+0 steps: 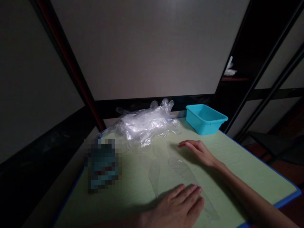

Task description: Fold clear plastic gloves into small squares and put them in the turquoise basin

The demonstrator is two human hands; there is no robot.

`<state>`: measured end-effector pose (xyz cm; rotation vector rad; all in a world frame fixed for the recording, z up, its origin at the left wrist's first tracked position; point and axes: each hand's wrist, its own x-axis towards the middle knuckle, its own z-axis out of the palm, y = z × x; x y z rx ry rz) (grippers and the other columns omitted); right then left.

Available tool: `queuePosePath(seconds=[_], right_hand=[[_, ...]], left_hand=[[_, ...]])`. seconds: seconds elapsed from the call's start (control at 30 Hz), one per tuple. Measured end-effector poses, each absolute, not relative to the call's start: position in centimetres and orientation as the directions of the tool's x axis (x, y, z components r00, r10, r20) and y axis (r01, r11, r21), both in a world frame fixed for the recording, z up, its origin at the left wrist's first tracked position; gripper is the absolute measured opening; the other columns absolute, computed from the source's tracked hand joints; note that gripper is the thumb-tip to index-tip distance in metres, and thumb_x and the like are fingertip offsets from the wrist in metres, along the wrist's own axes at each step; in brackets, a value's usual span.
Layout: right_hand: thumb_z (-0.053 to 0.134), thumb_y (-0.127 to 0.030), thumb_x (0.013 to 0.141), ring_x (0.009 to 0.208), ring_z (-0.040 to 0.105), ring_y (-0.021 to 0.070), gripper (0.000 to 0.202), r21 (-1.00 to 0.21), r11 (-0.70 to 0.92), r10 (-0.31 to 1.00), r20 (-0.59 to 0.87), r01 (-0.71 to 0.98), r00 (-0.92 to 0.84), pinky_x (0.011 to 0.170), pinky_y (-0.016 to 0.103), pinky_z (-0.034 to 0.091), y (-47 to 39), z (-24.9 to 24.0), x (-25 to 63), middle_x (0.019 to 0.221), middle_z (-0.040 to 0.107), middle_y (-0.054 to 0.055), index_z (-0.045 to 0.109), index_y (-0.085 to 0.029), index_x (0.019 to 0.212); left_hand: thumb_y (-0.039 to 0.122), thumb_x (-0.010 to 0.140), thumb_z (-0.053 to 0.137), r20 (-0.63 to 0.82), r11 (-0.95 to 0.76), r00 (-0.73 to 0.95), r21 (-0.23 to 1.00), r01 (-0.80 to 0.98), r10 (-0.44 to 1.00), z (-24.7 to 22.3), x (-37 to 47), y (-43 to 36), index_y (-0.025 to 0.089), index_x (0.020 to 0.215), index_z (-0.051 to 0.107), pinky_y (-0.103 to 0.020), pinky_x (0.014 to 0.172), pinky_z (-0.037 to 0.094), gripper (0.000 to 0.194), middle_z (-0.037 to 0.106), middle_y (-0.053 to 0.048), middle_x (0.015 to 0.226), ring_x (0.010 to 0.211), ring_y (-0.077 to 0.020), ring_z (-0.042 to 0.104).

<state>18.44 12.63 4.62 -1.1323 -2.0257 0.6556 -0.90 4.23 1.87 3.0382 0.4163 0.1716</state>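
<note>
So the left hand (179, 204) is lying flat, palm down, on the near part of a clear plastic glove (168, 175), with green bench (133, 193) showing either side up to its blue edges. Some pixelated item (103, 166) sits left. Right hand (201, 152) is just past the glove, fingers loosely bent, not clamped. Further back: crinkly heap of clear gloves (144, 123), then a turquoise basin (205, 118) by the right edge, inner walls visible, bottom hard to tell.
</note>
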Motion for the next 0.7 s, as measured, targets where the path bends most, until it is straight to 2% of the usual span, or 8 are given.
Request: queuePosePath(seconds=[0.13,0.3,0.43,0.57,0.7], right_hand=[[0.032,-0.042,0.088,0.091,0.058,0.0223,0.04,-0.712,0.474,0.88,0.358,0.518,-0.313,0.084,0.038,0.043,13.1,3.2,18.8,0.096,0.066,0.006,0.064,-0.018,0.093],[0.031,-0.041,0.089,0.1,0.055,0.0221,0.039,-0.728,0.461,0.887,0.377,0.507,-0.265,0.091,0.04,0.038,12.5,3.4,20.1,0.104,0.063,0.005,0.062,-0.019,0.099],[0.028,-0.038,0.09,0.107,0.051,0.0207,0.04,-0.703,0.486,0.865,0.302,0.519,-0.402,0.095,0.042,0.036,12.0,3.7,19.7,0.114,0.058,0.005,0.056,-0.019,0.111],[0.025,-0.036,0.091,0.12,0.037,0.0171,0.041,-0.623,0.581,0.774,0.222,0.524,-0.593,0.102,0.04,0.027,12.1,3.5,19.0,0.128,0.046,0.003,0.045,-0.02,0.123],[0.023,-0.036,0.092,0.122,0.035,0.0162,0.043,-0.565,0.604,0.759,0.193,0.562,-0.622,0.103,0.039,0.026,12.4,3.1,19.0,0.13,0.044,0.004,0.044,-0.017,0.124]], left_hand=[[0.024,0.092,0.023,0.143,-0.987,0.977,-0.003,0.158,0.156,2.0,-0.8,4.7,0.013,0.126,0.036,-0.028,0.103,0.027,0.037,0.033,-0.005,0.136,0.127,-0.0156,0.025],[0.024,0.091,0.028,0.11,-0.998,0.993,-0.03,0.056,0.053,3.9,-1.2,5.2,0.016,0.126,0.038,-0.025,0.105,0.024,0.038,0.028,0.0,0.139,0.129,-0.0121,0.017],[0.027,0.09,0.03,0.094,-1.0,0.995,-0.013,0.025,0.024,4.8,-1.5,5.5,0.016,0.128,0.037,-0.023,0.105,0.022,0.04,0.025,0.002,0.14,0.129,-0.0099,0.014],[0.027,0.09,0.03,0.076,-1.0,0.997,0.0,0.014,0.014,4.9,-1.6,5.8,0.018,0.129,0.035,-0.023,0.105,0.022,0.04,0.02,0.003,0.141,0.129,-0.0093,0.012],[0.024,0.089,0.03,0.078,-0.999,0.997,0.035,0.022,0.025,5.2,-1.6,5.9,0.018,0.129,0.034,-0.024,0.105,0.021,0.041,0.017,0.003,0.142,0.129,-0.0109,0.011]])
